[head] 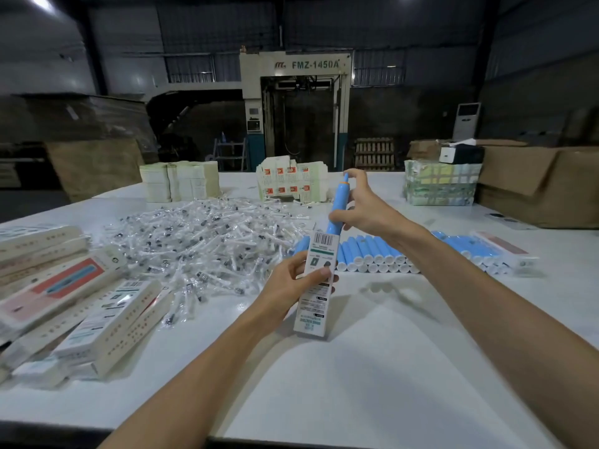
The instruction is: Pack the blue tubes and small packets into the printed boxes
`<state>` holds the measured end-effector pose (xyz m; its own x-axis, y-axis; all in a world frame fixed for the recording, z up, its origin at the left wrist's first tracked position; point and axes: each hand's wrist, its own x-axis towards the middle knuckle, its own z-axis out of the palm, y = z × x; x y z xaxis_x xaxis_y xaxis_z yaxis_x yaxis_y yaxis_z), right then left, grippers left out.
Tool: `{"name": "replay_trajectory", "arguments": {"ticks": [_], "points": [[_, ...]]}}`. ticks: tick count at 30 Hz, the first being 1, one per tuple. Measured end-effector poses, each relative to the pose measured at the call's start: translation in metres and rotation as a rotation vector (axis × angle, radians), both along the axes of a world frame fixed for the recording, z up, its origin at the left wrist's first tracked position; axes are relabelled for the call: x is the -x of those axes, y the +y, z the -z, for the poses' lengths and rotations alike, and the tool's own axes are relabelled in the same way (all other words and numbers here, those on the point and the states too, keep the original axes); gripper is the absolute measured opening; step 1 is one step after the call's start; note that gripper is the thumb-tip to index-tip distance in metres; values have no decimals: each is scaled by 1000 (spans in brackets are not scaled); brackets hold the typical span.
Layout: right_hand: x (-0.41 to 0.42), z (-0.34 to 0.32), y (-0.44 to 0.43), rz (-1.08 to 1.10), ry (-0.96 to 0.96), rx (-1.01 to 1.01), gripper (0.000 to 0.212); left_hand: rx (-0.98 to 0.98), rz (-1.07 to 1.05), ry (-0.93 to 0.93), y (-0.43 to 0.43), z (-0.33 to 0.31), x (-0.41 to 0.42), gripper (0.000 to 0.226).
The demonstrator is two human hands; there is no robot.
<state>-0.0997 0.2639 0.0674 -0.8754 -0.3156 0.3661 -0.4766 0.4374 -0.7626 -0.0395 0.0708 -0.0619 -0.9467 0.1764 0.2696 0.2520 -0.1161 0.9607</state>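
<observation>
1. One blue tube (338, 202) is going lower end first into the open top of one printed box (316, 286), above the middle of the bench (356, 367). Most of its length is still standing out, with the orange tip pointing toward 12 o'clock.
2. The right hand (359, 209) is pinching the tube's body between thumb and fingers, probably to steer it straight down the narrow carton.
3. The left hand (291, 280) is gripping the box around its middle and holding it tilted up, so its mouth is facing the tube.
4. At 2 o'clock from the box, a row of spare tubes (372, 251) is lying side by side with white ends facing the person, seemingly for quick picking. There are well over a dozen, and the right forearm is hiding some.
5. At 10 o'clock, a heap of small packets (201, 241) is spreading out, far too many to count.
6. At 8 o'clock, closed boxes (81, 312) are piling up, roughly eight, overlapping.
7. Near 12 o'clock, flat cartons (288, 183) are waiting in stacks.
</observation>
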Motion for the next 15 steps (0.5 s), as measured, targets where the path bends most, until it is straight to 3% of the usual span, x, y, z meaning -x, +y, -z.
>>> {"name": "replay_trajectory", "arguments": {"ticks": [4,7,10,12,15], "points": [[-5,10,-7,-53,-19,-58,35,-10,19,25,3,-1,-4,84],[-7,24,-12,13,110,-187,14,-25,32,60,5,-3,-6,90],[-6,45,-14,54,306,-388,21,-17,47,65,6,0,-5,82],[-9,59,-16,42,380,-299,21,-33,28,64,4,-1,-5,79],[-3,69,-20,175,424,47,18,-88,-122,127,-10,-16,-4,78]]}}
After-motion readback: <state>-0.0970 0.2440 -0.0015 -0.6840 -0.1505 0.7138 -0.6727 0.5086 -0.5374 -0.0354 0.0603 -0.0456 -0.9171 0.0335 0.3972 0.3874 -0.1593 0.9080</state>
